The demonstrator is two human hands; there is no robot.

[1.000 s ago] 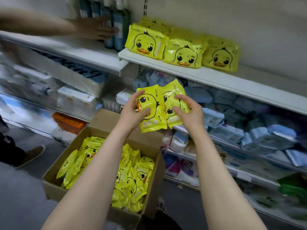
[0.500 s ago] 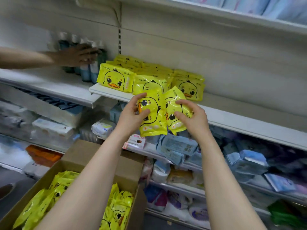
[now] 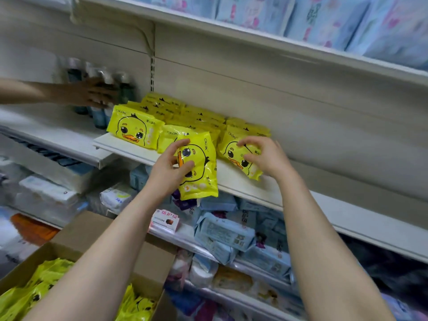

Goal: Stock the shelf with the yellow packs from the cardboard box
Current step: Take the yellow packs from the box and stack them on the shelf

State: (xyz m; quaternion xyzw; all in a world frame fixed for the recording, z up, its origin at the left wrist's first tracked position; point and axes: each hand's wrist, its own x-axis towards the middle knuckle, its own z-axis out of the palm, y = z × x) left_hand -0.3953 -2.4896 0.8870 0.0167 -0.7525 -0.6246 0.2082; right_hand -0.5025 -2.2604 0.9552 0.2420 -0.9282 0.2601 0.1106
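Half yellow pack (image 3: 231, 154) behind right hand (image 3: 266, 158)

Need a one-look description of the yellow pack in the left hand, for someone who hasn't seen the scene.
Find the white shelf carrying rows of yellow duck packs. Just in front of its edge, near the middle of those rows, the left hand holds one yellow pack. It alone is off the shelf and stood on end, its duck face turned sideways; its neighbours lie on the shelf.
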